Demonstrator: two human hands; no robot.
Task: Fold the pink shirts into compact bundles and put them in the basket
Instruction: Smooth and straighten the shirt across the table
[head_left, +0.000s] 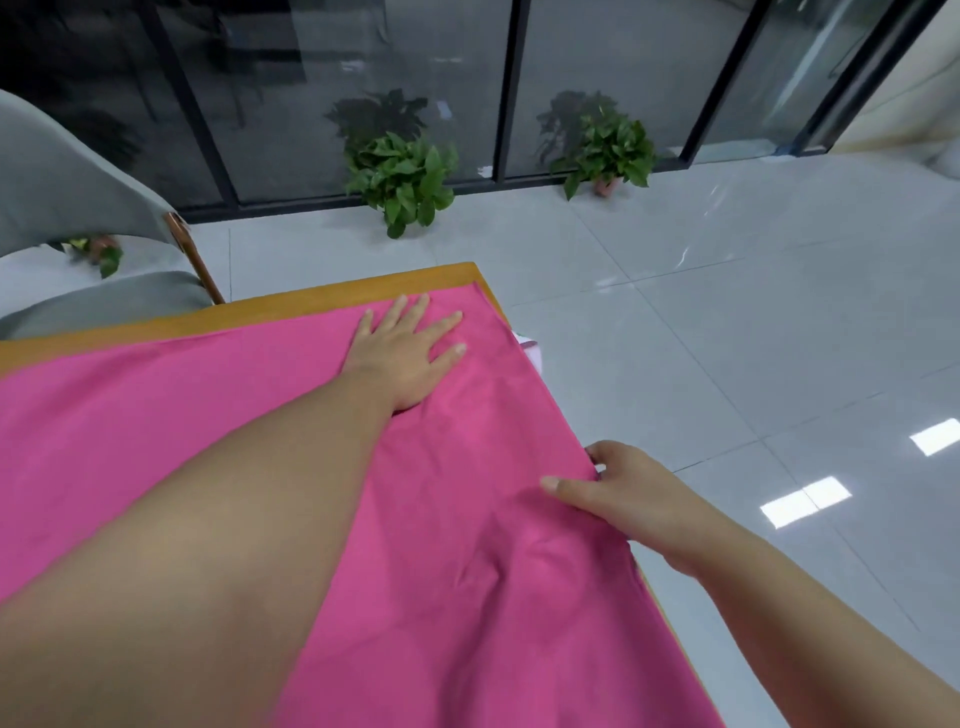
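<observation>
A pink shirt (483, 545) lies spread flat over most of the wooden table (363, 288), reaching its far right corner and right edge. My left hand (405, 353) lies flat on the cloth near that far corner, fingers straight and spread. At the table's right edge my right hand (618, 493) pinches the shirt's edge, thumb on top of the cloth and fingers curled below it. No basket is in view.
A grey chair (78, 208) stands beyond the table's far left side. Two potted plants (402, 182) (608, 150) sit on the tiled floor against dark glass panels. A bit of white cloth (532, 351) shows past the table's right edge.
</observation>
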